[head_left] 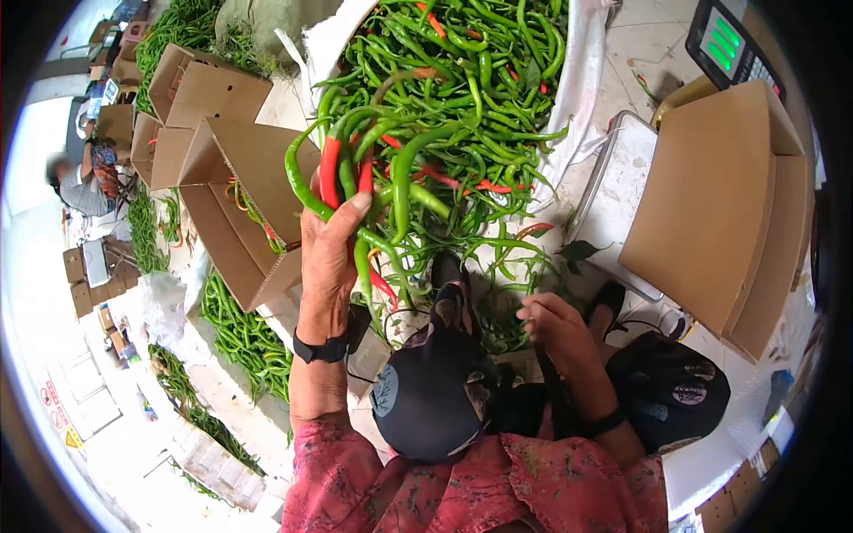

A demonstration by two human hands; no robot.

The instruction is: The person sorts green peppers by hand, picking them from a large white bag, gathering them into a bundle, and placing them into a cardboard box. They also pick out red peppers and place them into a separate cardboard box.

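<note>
My left hand (327,258) is raised and grips a bunch of long chilli peppers (373,178), mostly green with a few red ones. My right hand (555,324) reaches low into the green chillies (498,315) lying in front of my knees, fingers curled among them; I cannot see whether it holds any. A large heap of green and red chillies (462,62) fills a white sack (582,80) spread open ahead of me. An open cardboard box (240,213) stands just left of my raised hand, with a few chillies inside.
A closed cardboard box (720,213) rests on a weighing scale (622,191) at the right, its green display (724,44) behind. More open boxes (191,89) and chilli piles (240,338) lie at the left. Another person (84,182) sits far left.
</note>
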